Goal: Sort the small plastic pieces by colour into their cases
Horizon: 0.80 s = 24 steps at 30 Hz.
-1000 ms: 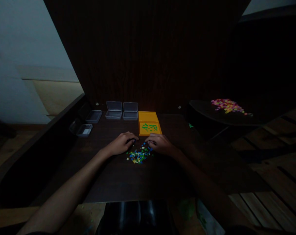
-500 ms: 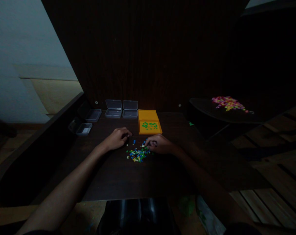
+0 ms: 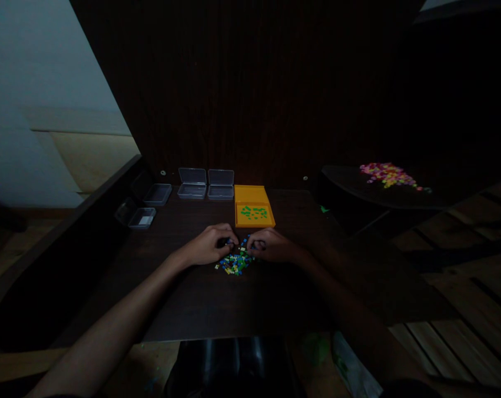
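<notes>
A loose pile of small toy building bricks (image 3: 235, 265), in green, blue, white and yellow, lies on the dark table. At its upper left edge is my left hand (image 3: 211, 245), with fingers curled and thumb and fingertips close together. A few bricks show by those fingertips; whether any is gripped is hard to see. On the pile's right edge rests my right hand (image 3: 270, 245), closed, thumb against bent fingers; what it holds, if anything, is too small and dark to name. Just beyond the hands stands an open yellow case (image 3: 272, 216) with several green bricks (image 3: 253, 211) in it.
Left of the yellow case are two open clear plastic boxes (image 3: 192, 191) (image 3: 221, 192). Two more clear boxes (image 3: 158, 194) (image 3: 142, 218) stand by the left side panel. Pink and yellow small pieces (image 3: 389, 174) lie on a dark shelf at right. A dark panel rises behind the table.
My left hand has moved right to the pile, its fingers curling and covering loose bricks there. My right hand has barely moved and stays closed at the pile's right edge.
</notes>
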Motion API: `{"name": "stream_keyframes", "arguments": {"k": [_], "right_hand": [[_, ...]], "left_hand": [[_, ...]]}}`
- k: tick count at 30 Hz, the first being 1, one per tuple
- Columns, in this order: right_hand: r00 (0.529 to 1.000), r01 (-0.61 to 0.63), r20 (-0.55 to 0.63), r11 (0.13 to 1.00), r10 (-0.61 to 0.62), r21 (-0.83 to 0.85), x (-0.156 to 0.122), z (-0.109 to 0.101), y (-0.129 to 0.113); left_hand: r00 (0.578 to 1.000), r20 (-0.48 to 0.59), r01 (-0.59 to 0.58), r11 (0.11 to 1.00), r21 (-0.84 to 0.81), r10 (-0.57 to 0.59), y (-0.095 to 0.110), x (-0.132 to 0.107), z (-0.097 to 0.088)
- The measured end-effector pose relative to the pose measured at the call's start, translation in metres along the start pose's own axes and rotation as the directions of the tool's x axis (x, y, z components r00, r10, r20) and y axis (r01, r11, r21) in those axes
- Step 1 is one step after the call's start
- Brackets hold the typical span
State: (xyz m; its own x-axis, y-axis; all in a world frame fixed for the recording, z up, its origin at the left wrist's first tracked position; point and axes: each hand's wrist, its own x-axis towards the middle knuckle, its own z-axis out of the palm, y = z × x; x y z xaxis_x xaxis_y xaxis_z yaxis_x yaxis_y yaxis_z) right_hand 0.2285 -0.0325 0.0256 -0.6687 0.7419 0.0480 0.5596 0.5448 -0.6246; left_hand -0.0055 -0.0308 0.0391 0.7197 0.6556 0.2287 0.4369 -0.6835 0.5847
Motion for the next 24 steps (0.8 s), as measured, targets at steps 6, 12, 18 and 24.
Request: {"name": "stream_keyframes", "arguments": {"k": [6, 12, 18, 24], "right_hand": [[1.000, -0.009, 0.022, 1.000, 0.009, -0.028, 0.000, -0.001, 0.000], [0.999, 0.007, 0.047, 0.999, -0.005, -0.048, -0.002, -0.005, -0.003], [0.998, 0.001, 0.062, 0.998, 0.003, -0.059, -0.003, -0.008, -0.003], [0.998, 0.033, 0.054, 0.998, -0.030, -0.048, -0.002, -0.006, -0.001]], "left_hand": [[0.998, 0.047, -0.044, 0.999, 0.009, 0.044, 0.009, 0.002, 0.014], [0.997, 0.072, -0.033, 0.999, 0.040, 0.030, 0.010, 0.003, 0.018], [0.997, 0.069, -0.023, 0.999, 0.046, 0.020, 0.011, 0.002, 0.016], [0.998, 0.066, -0.009, 0.998, 0.063, 0.004, 0.010, 0.003, 0.015]]}}
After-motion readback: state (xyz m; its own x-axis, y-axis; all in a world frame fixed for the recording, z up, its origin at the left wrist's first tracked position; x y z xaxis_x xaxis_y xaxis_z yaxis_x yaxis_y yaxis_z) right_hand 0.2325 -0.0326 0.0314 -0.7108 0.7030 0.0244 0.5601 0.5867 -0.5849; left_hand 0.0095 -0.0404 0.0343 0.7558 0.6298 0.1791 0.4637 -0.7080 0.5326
